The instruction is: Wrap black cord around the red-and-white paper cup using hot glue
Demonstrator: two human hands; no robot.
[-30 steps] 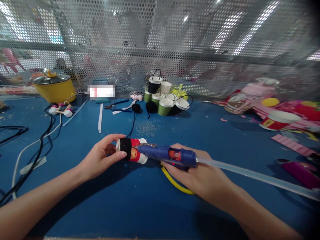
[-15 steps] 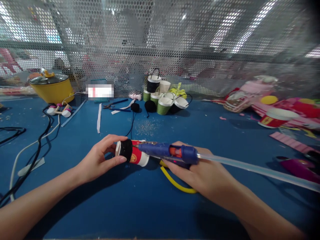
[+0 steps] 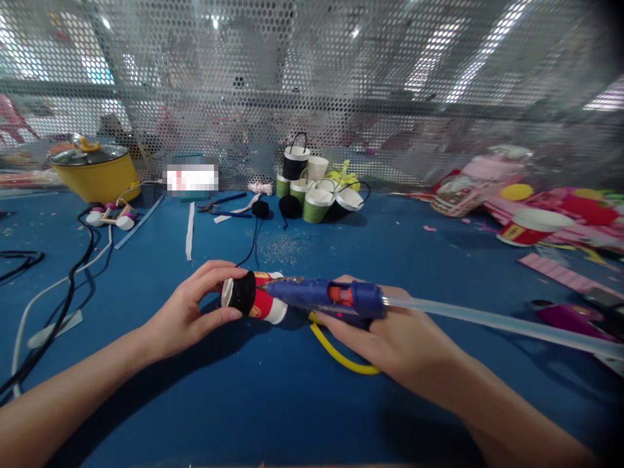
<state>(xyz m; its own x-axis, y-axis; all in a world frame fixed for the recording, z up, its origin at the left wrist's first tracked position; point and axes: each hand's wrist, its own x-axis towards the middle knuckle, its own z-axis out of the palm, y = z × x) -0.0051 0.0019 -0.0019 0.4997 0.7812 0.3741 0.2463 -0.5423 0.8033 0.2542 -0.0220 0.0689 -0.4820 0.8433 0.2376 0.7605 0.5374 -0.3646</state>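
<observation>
My left hand (image 3: 195, 312) grips a small red and white paper cup (image 3: 260, 304) lying on its side, its bottom end wrapped in black cord (image 3: 242, 294). A thin black cord runs from it toward the back. My right hand (image 3: 390, 338) is closed round a blue glue gun (image 3: 331, 296) with an orange trigger part; the nozzle touches the cup's side. A long clear glue stick (image 3: 487, 320) juts out of the gun's rear to the right. A yellow cable (image 3: 341, 354) curls under the gun.
On the blue table (image 3: 273, 403), a cluster of green, white and black cups with handles (image 3: 316, 188) stands at the back by a perforated metal screen. A yellow pot (image 3: 95, 170) and cables (image 3: 58, 292) lie left; pliers (image 3: 224, 207), paper strips and pink and red craft scraps (image 3: 536, 214) lie around.
My left hand has turned the cup a little, so more of the black wrapped end faces me. The glue gun nozzle stays against the cup. The view has shifted slightly.
</observation>
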